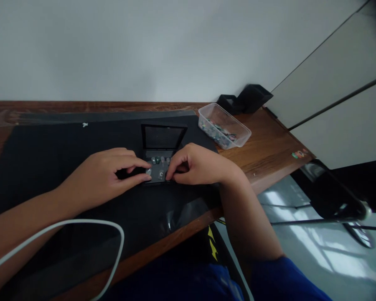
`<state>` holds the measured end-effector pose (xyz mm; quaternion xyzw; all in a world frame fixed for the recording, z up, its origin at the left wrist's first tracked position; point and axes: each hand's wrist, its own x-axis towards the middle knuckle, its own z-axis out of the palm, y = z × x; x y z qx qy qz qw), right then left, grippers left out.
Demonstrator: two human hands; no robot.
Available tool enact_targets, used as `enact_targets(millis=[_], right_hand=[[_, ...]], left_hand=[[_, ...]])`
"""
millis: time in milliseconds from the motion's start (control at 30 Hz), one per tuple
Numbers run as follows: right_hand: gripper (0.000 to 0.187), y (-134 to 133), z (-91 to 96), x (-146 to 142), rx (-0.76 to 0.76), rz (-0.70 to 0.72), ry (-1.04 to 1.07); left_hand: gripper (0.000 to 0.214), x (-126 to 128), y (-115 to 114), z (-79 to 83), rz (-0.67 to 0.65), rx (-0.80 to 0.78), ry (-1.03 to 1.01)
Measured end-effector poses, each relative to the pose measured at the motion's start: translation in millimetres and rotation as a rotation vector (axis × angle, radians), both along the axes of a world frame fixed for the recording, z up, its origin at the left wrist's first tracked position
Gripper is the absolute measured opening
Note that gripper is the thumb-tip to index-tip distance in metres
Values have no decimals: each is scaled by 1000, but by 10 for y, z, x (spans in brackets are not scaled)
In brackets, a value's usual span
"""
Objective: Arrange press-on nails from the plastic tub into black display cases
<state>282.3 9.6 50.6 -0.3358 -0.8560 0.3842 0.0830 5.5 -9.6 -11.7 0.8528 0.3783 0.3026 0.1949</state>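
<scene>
A small black case (156,177) lies on a dark mat, its framed lid (163,137) raised at the back. Several small glassy, bead-like pieces (158,160) sit in a row inside, and a clear piece with a white curved mark (161,174) lies nearer the front. At the case's left side, my left hand (113,171) has thumb and forefinger closed about a small clear piece (148,172). My right hand (191,165) is at the right side, fingers bent together and tips down at the case. Whatever those fingertips hold is hidden.
A clear plastic tub (224,127) of small colourful bits stands right of the mat (50,146). Behind it are black holders (253,98). A white cable (90,220) loops over my left forearm. A tiny white scrap (85,124) lies at the back left.
</scene>
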Motion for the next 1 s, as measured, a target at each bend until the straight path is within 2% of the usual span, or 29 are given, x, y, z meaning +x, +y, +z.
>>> enact_targets(millis=[233,333,500,633,767,1000], right_hand=[[8,-29,4,-69,25,-26,-29],[13,-44,-5,-109,65,-93,-64],[9,-65,-24,-145,158,-153,-98],[9,-65,-27,-121,180,-197,-75],[9,-65,-30,-114,188,-194,-63],[2,-73,-39,-143,196,-134,-45]], left_hand=[[33,20,-1,11,-35,-73,-2],[32,6,-7,4,-38,-74,4],[27,-5,-14,-6,-44,-80,5],[34,-10,-16,-19,35,-67,18],[40,-11,6,-40,92,-84,58],[39,-4,26,-58,31,-28,61]])
